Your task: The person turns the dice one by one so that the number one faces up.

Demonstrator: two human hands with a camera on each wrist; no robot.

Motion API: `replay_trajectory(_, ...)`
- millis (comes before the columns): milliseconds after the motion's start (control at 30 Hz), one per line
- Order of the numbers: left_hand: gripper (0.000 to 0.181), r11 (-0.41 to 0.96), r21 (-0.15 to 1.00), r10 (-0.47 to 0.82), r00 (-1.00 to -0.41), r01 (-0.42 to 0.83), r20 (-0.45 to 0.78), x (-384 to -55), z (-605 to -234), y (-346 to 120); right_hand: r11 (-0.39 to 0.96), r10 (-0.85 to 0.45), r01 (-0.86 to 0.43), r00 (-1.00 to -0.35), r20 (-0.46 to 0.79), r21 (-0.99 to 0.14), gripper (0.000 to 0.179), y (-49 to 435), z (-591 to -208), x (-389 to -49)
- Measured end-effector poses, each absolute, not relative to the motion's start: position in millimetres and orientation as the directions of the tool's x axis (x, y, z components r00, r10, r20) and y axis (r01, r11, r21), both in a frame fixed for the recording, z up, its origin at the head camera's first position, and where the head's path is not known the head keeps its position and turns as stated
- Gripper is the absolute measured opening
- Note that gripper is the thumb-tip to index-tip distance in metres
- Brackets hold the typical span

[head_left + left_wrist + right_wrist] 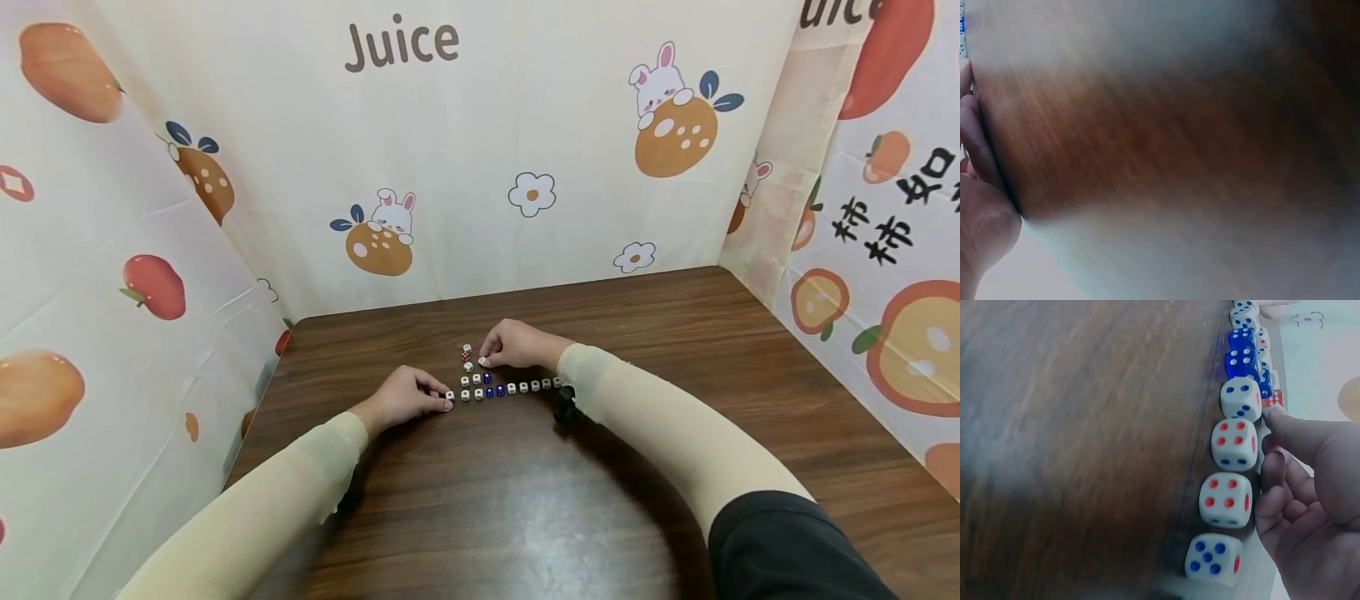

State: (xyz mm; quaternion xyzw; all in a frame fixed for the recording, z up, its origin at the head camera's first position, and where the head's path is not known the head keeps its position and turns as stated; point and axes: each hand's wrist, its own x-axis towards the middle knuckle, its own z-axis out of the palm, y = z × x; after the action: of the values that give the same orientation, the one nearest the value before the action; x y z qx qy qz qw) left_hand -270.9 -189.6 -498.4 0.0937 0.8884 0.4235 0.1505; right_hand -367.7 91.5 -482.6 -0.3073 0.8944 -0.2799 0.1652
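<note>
My left hand (pixel 402 395) pinches a white die (pixel 450 396) between thumb and finger at the left end of the front row of dice. My right hand (pixel 517 343) holds another white die (pixel 482 362) at its fingertips, behind the rows. The front row runs rightward with white dice and two blue dice (pixel 1242 362) side by side. Behind it lies a short row of two white dice and a blue die (pixel 487 378). Farther back are a white die (pixel 468 367), a red die (pixel 466 357) and one more white die (pixel 467 348).
The dice lie on a dark brown wooden table (pixel 465 517). Printed cloth (pixel 480 125) with fruit and rabbits hangs behind and at both sides. Right of the dice, my right forearm (pixel 660 417) reaches over the table; a small black object (pixel 566 405) sits under its wrist.
</note>
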Motion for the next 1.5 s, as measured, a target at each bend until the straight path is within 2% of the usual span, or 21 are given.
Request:
replay_trajectory(133,0.023,0.63,0.775,0.294,-0.937,0.044,-0.186,-269,-496,-189,0.636,-0.65,-0.446,-0.75,-0.125,-0.629,0.009,94,-482,-366)
replay_trajectory(367,0.023,0.625,0.779,0.293,-0.938,0.041,-0.186,-269,-498,-190,0.649,-0.654,-0.462,-0.745,-0.133,-0.604,0.022,93,-479,-364)
replay_trajectory(733,0.024,0.618,0.785,0.296,-0.938,0.045,-0.179,-270,-498,-189,0.613,-0.661,-0.466,-0.745,-0.09,-0.638,0.005,99,-485,-369)
replay_trajectory(1067,0.023,0.621,0.783,0.288,-0.939,0.033,-0.189,-269,-497,-188,0.656,-0.632,-0.443,-0.765,-0.124,-0.611,0.017,102,-486,-369)
replay_trajectory(1500,0.023,0.627,0.779,0.276,-0.94,0.019,-0.2,-269,-499,-188,0.66,-0.598,-0.39,-0.79,-0.135,-0.642,0.009,111,-485,-360)
